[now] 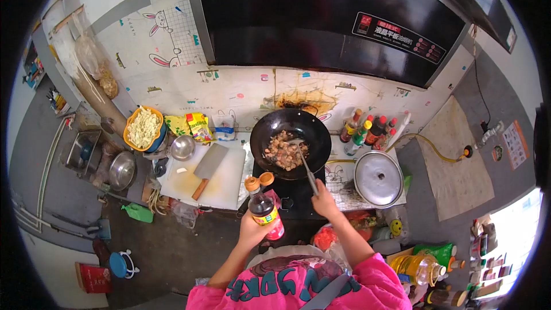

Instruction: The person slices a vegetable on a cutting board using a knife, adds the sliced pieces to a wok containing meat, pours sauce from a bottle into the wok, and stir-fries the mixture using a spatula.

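My left hand [254,231] is wrapped around a sauce bottle [262,205] with dark liquid, a yellow and red label and an orange flip cap standing open. It is held nearly upright in front of the stove, short of the wok's near edge. My right hand [325,200] grips the handle of a metal spatula [309,173], whose head sits among chopped browned meat [283,150] in the black wok [318,132]. Left of the wok, a cleaver [210,161] with a wooden handle rests on a white cutting board [232,181], near a small white piece of food.
Several sauce bottles [361,136] stand right of the wok, behind a lidded pot [379,178]. A steel bowl [183,147], seasoning packets [198,127] and a yellow basket [127,135] of pale cut food are on the left. A black range hood [321,17] hangs above.
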Demonstrator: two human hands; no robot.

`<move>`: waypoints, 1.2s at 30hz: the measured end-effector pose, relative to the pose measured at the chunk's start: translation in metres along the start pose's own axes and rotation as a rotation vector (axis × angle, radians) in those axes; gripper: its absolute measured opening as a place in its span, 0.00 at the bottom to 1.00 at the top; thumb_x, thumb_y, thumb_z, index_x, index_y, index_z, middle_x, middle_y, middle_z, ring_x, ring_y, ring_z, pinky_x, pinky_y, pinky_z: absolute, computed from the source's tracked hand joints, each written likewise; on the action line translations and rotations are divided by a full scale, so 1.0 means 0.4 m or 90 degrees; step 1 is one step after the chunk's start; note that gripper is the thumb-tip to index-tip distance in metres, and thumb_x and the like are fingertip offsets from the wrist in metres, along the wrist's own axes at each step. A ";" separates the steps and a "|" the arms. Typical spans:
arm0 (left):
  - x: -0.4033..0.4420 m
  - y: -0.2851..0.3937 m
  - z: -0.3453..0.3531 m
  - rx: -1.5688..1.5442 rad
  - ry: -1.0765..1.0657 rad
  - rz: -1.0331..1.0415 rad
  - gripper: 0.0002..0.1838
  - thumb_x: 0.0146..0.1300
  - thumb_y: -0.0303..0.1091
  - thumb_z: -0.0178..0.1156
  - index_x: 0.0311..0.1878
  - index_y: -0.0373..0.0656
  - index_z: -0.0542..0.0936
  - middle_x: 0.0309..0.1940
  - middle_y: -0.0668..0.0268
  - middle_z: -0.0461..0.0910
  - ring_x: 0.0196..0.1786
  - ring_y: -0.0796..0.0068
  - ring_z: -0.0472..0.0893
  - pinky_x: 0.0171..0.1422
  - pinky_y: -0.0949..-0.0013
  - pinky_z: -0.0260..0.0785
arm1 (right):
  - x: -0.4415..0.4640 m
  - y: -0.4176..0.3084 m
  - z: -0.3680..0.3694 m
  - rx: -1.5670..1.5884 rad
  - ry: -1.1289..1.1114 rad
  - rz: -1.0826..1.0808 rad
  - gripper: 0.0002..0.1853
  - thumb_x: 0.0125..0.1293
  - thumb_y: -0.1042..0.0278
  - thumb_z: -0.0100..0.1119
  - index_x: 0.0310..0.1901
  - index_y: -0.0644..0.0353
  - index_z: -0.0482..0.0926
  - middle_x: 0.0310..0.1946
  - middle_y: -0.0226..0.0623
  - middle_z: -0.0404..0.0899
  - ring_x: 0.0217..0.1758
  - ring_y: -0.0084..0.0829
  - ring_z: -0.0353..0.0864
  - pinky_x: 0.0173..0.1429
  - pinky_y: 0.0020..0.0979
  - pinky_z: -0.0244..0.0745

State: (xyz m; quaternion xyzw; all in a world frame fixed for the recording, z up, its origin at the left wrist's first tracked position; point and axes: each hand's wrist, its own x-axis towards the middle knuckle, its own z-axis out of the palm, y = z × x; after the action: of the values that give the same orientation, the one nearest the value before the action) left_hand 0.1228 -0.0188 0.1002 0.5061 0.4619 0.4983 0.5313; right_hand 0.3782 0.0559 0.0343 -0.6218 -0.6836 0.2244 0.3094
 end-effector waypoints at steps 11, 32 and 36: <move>-0.016 -0.053 -0.046 0.035 0.057 -0.014 0.25 0.44 0.32 0.74 0.46 0.40 0.76 0.39 0.64 0.82 0.41 0.75 0.81 0.50 0.68 0.73 | -0.110 -0.219 -0.484 -0.162 -0.181 0.014 0.24 0.59 0.73 0.53 0.59 0.65 0.70 0.45 0.61 0.76 0.50 0.56 0.75 0.54 0.43 0.69; -0.034 -0.047 -0.023 0.069 0.055 -0.002 0.23 0.46 0.27 0.72 0.46 0.38 0.75 0.39 0.65 0.81 0.41 0.76 0.80 0.50 0.68 0.73 | 0.020 -0.079 -0.113 -0.100 -0.089 -0.060 0.26 0.59 0.76 0.53 0.62 0.63 0.66 0.39 0.62 0.75 0.41 0.60 0.76 0.47 0.48 0.72; -0.032 -0.027 -0.020 0.078 0.062 0.002 0.22 0.46 0.27 0.72 0.46 0.38 0.75 0.39 0.65 0.81 0.42 0.76 0.81 0.50 0.68 0.73 | -0.025 -0.100 -0.211 -0.111 -0.067 -0.048 0.26 0.58 0.76 0.54 0.61 0.63 0.68 0.40 0.61 0.76 0.43 0.59 0.76 0.48 0.48 0.72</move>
State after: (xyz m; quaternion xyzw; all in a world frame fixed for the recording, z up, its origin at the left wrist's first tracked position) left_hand 0.1146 -0.0309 0.0886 0.5137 0.5157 0.4938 0.4757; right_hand 0.4094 0.0346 0.1201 -0.6075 -0.7388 0.1844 0.2261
